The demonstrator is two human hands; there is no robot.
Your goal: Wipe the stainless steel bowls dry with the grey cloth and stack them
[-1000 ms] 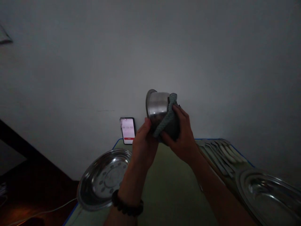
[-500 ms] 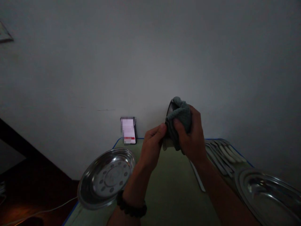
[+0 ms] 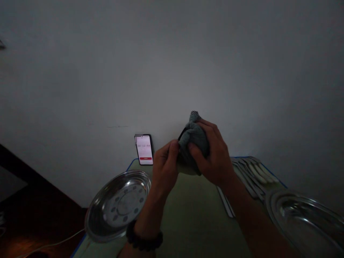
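Note:
Both hands are raised above the green table [image 3: 188, 218] in dim light. My left hand [image 3: 165, 166] pinches the rim of a small steel bowl [image 3: 185, 167], which is almost fully hidden. My right hand [image 3: 213, 157] is closed on a grey-blue cloth [image 3: 193, 138] bunched over the bowl, fingers pressing it against the metal. A dark bead bracelet [image 3: 143, 239] circles my left wrist.
A round steel plate [image 3: 118, 204] lies at the table's left edge. A phone [image 3: 144, 149] with a lit timer screen leans on the wall. Several spoons [image 3: 252, 172] lie at the right, with an oval steel tray [image 3: 303, 222] nearer me. A white cable [image 3: 51, 244] crosses the dark floor.
The bowl turned from side-on with its steel wall showing to nearly covered by the cloth. My right hand moved over it with the cloth; both hands dropped slightly.

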